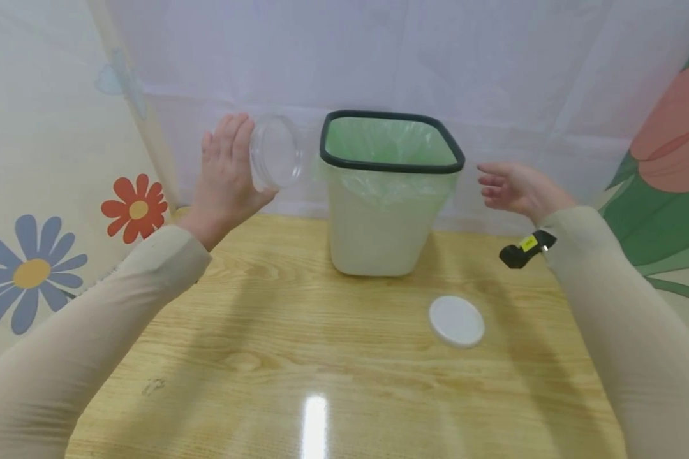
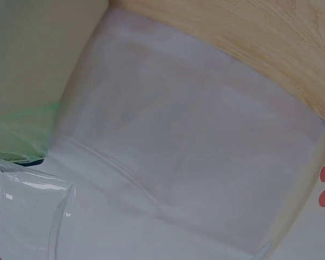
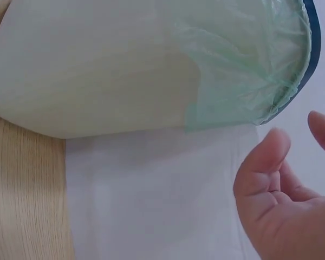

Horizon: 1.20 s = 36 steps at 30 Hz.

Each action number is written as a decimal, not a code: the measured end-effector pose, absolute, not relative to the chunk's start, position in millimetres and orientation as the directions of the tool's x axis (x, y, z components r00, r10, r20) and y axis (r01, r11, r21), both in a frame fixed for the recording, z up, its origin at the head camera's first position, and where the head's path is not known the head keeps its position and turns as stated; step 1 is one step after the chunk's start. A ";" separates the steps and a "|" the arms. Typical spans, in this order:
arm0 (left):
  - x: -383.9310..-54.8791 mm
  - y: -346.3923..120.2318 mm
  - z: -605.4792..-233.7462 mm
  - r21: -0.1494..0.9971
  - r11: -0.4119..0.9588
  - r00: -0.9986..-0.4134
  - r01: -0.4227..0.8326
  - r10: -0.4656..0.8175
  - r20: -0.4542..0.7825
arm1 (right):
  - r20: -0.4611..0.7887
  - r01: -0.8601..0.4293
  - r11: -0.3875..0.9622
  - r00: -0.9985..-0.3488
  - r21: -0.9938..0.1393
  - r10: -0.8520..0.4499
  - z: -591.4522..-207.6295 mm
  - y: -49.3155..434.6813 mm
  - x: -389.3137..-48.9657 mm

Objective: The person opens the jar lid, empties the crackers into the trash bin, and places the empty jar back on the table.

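Note:
In my left hand (image 1: 228,167) I hold a clear plastic jar (image 1: 278,153), tipped on its side with its mouth facing the trash can. The jar is left of the black rim and apart from it in the head view. The left wrist view shows the see-through jar (image 2: 30,211) at the lower left, with only slivers of my fingers. The trash can (image 1: 379,223) is whitish, with a pale green bag (image 1: 373,143) lining it. My right hand (image 1: 513,188) hovers just right of the can, fingers loosely bent, holding nothing.
A round white lid (image 1: 457,320) lies on the wood-grain table (image 1: 252,376), in front of the can and to its right. Pale cloth (image 1: 379,57) hangs close behind the can. Flower-printed cloth (image 1: 34,159) borders the left side, with more at right.

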<state>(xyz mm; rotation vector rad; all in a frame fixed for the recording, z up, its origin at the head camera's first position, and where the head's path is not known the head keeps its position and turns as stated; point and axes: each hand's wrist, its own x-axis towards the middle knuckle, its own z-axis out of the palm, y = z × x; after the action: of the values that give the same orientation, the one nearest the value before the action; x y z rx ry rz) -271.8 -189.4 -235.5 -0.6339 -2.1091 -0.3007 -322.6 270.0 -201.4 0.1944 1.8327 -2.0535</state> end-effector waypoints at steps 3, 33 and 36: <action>-270.6 -189.2 -240.2 -0.005 0.841 -0.477 0.541 0.312 0.822 | -0.343 0.363 -0.075 -0.919 -0.929 -0.193 -203.1 273.1 -319.9; -251.4 -194.7 -269.8 0.089 0.824 -0.511 0.560 0.259 0.820 | -0.295 0.293 0.036 -0.943 -0.955 -0.157 -214.7 292.9 -292.4; -249.8 -194.9 -273.3 0.097 0.819 -0.509 0.566 0.255 0.822 | -0.288 0.284 0.048 -0.944 -0.958 -0.160 -215.8 294.3 -289.8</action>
<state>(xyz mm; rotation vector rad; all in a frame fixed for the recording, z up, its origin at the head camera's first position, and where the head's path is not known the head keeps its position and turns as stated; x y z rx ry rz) -249.8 -194.9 -273.3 -0.6020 -2.1177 -0.4480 -289.8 294.3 -215.8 0.1255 2.0146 -1.9655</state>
